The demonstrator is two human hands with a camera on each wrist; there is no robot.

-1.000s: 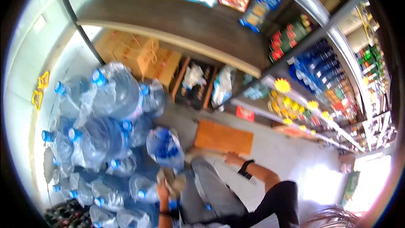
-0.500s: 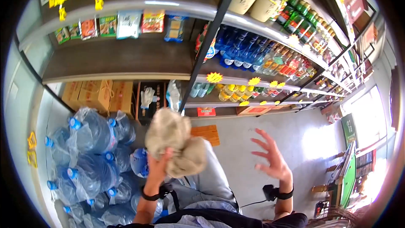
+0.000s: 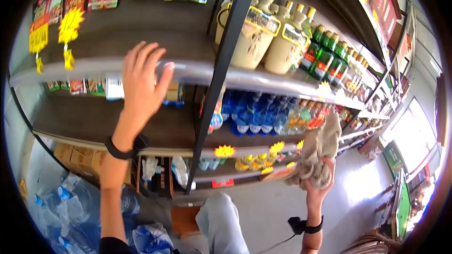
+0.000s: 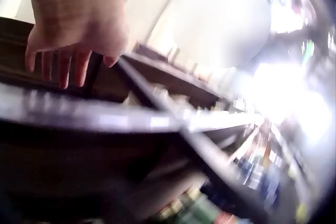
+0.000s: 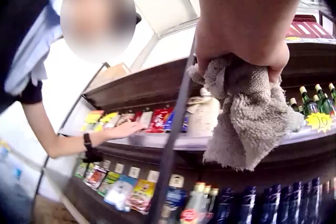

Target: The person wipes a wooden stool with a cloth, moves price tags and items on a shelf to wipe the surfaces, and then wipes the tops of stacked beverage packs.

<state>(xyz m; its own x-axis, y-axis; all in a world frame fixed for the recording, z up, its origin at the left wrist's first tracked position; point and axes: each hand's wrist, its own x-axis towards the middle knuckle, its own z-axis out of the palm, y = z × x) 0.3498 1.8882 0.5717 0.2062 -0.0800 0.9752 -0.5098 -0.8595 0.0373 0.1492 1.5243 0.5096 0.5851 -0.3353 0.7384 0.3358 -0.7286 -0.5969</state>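
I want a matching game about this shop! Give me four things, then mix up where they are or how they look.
Things:
1. cloth
2. left hand
3. cream jugs
4. big water bottles

Places and looks:
A. on a shelf, beside green bottles
B. see-through and bluish, low in the left corner of the head view
C. gripped in the right hand
D. open, fingers spread, at a shelf edge

Right pairs: 1-C, 2-D, 3-A, 4-B
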